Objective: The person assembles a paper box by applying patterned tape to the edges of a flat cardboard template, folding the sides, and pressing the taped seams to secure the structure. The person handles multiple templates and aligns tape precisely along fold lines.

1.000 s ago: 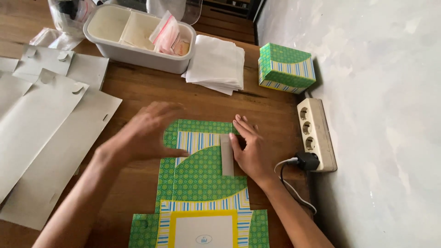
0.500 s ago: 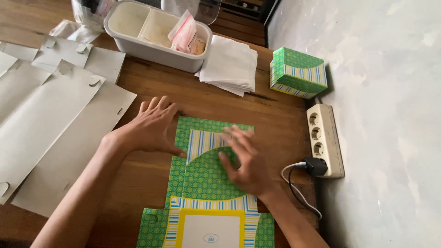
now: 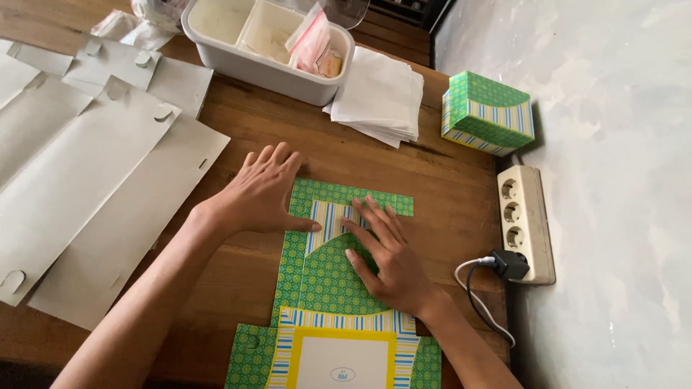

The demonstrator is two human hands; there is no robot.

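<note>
Head view, single frame.

Item: flat box blank (image 3: 328, 277), green patterned card with blue-and-yellow striped bands, lay unfolded on the wooden counter (image 3: 447, 187), near the front edge and right of centre. Its lower panel, with a yellow-framed white field, ran out of the bottom of the picture.

Left hand (image 3: 263, 194): palm down, fingers (image 3: 277, 160) spread and flat, gripping nothing. It rested partly on the bare counter and partly on the blank's upper left edge, the thumb reaching onto the striped band.

Right hand (image 3: 386, 259): palm down, fingers (image 3: 375, 220) extended flat and slightly apart, pressing on the blank's upper middle; nothing gripped. It covered part of the green panel beneath it.

Surroundings:
- Plain white card sheets (image 3: 86, 187), overlapping, on the counter to the left, near the left forearm.
- White divided tub (image 3: 245, 68) at the far edge, holding a small clear bag (image 3: 311, 47) with pinkish contents.
- Stack of white paper squares (image 3: 378, 97), just right of the tub.
- Assembled green box (image 3: 488, 113), same pattern as the blank, at the far right against the grey wall (image 3: 613, 180).
- Cream power strip (image 3: 525, 223) along the wall, a black plug (image 3: 509, 263) in its nearest socket, cord looping close to the right wrist.
</note>
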